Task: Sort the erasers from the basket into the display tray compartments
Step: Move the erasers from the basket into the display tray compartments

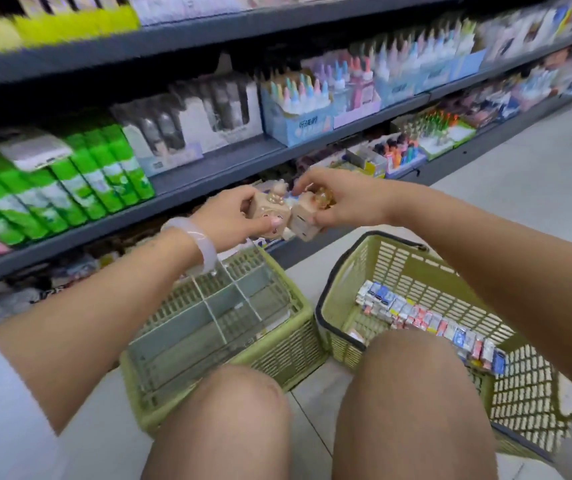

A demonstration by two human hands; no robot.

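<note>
A green basket (347, 268) on the floor at the right holds several small boxed erasers (416, 317) in a row. To its left, a clear display tray (208, 313) with divided compartments lies on top of a second green basket (298, 327). Both hands are raised in front of the lower shelf. My left hand (229, 216) grips a beige cube-shaped box with a small figure on top (270, 211). My right hand (340, 199) grips a second beige box with a golden ball on top (307, 216). The two boxes touch.
Dark shelves (222, 161) run along the left and back, stocked with green packs (80, 178), glue bottles (312, 95) and other stationery. Pale tiled floor (520, 188) lies to the right. My knees (402, 386) are in the foreground, over the basket edges.
</note>
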